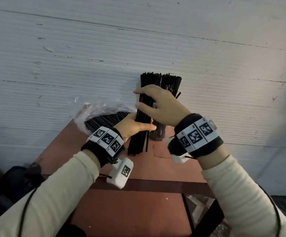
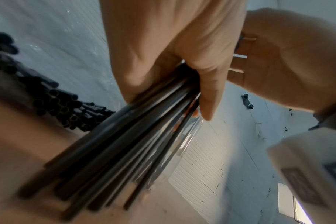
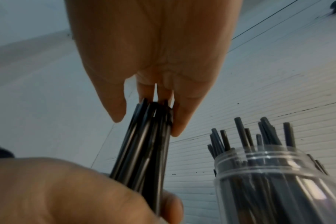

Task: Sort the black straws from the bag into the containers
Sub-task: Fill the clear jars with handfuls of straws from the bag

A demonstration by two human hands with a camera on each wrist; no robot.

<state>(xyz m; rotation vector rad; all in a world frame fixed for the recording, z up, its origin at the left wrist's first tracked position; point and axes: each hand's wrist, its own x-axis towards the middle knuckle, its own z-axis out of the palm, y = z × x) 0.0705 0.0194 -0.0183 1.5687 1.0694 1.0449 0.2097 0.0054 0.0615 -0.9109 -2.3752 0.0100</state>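
A thick bundle of black straws [image 1: 138,142] stands nearly upright with its lower ends on the red-brown table [image 1: 138,211]. My left hand [image 1: 136,125] grips the bundle low down, fingers wrapped round it. My right hand [image 1: 156,103] holds it higher, thumb and fingers round the straws. In the left wrist view the left hand [image 2: 163,60] clasps the bundle [image 2: 125,144]. In the right wrist view the right hand [image 3: 153,45] pinches the bundle [image 3: 144,151] near its top. A clear container [image 3: 278,181], holding several straws, stands just right of the bundle [image 1: 157,134]. The clear bag [image 1: 101,113] lies left with more straws.
A white corrugated wall [image 1: 138,40] rises right behind the table's far edge. A dark bag [image 1: 10,182] sits on the floor at lower left. The table's front edge drops off below my wrists, with patterned floor [image 1: 200,207] at right.
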